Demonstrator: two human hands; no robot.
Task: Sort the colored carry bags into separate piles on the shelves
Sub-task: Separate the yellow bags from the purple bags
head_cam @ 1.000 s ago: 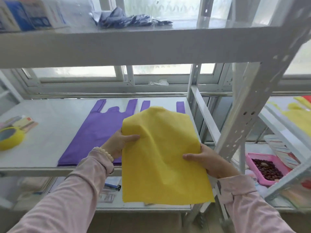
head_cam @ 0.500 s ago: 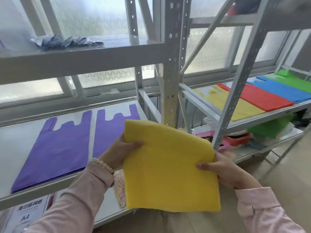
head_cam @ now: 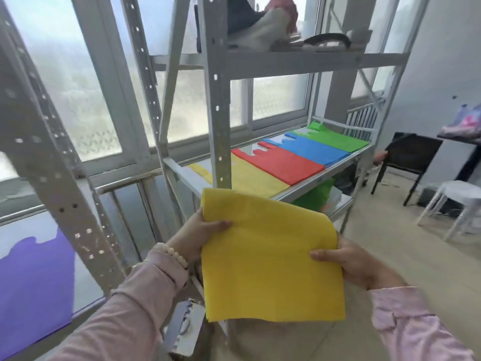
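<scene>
Between the two hands, low in the middle of the head view, a folded yellow carry bag [head_cam: 270, 264] is held in the air in front of the metal racks. The left hand [head_cam: 200, 235] pinches its left edge, with the thumb lying on top of the cloth and the fingers hidden behind it. The right hand [head_cam: 356, 264] does the same on the right edge, so each grip is closed on the bag and neither one is free. Beyond the bag, on the middle shelf [head_cam: 312, 181] of the right rack, four flat piles lie side by side: a yellow pile [head_cam: 255, 178] nearest, then a red pile [head_cam: 281, 162], a blue pile [head_cam: 312, 149] and a green pile [head_cam: 338, 138] at the far end. A purple bag [head_cam: 33, 277] lies on the left rack, well apart from them. I judge that the step in hand is the carrying of this yellow bag to its own colour, and that the sorting is already well advanced, because every colour has its place. The next move calls for bringing the bag past the upright post [head_cam: 218, 121], which stands between the hands and the yellow pile, then laying it flat on that pile with the edges matched. It should not slide over the red pile, which touches the yellow one.
</scene>
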